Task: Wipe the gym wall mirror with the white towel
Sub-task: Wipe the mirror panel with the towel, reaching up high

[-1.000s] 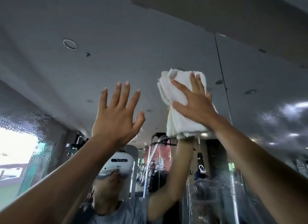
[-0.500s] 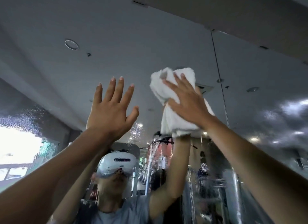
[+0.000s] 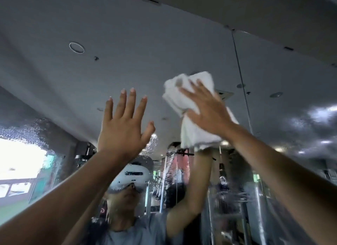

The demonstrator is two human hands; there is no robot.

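At the far left, a bright window reflection (image 3: 16, 153) was seen in the mirror (image 3: 164, 35), and above it a patch of water droplets (image 3: 31, 128) was spread over the glass. A round ceiling light (image 3: 76, 47) was reflected higher up.

Towards the middle, the left hand (image 3: 124, 124) was raised before the glass with its fingers straight and spread apart and the thumb held out to the side. Nothing was held in it, and whether the palm touched the glass could not be told. Below that hand, the reflection of a person in a white headset (image 3: 133, 177) was shown, the head tipped back.

Just to the right, the white towel (image 3: 195, 135) was found bunched into a thick pad high on the mirror, well above the reflected head. It was pressed against the glass by the right hand (image 3: 209, 113), whose fingers were laid straight and spread across the cloth rather than curled round it. The hand was somewhat blurred. The towel's lower end was seen beneath the wrist.

Further right, a thin vertical seam (image 3: 242, 91) between two mirror panels was visible, and beyond it a smeared glare (image 3: 319, 115) was spread over the glass.
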